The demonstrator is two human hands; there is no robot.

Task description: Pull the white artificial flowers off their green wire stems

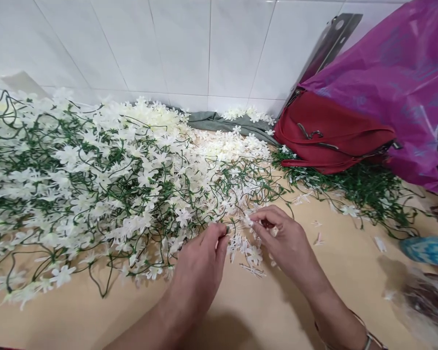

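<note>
My left hand (202,260) is closed in a pinch on a thin green stem, whose tip shows at the thumb and forefinger. To its right, my right hand (284,238) pinches a small white flower piece (248,219) between thumb and forefinger. The two hands are a short gap apart. Beneath and between them, loose white stamens (240,245) and a white flower (254,256) lie on the tan tabletop (236,301). A large heap of white flowers on green stems (131,180) spreads from the left side up to my left hand.
At the back right lies a red bag (331,129) beside a purple plastic bag (397,82). Green stems (368,187) lie below it. Loose white flowers (229,146) are near the tiled wall (182,48). A blue patterned item (428,250) and clear plastic (423,301) are at the right.
</note>
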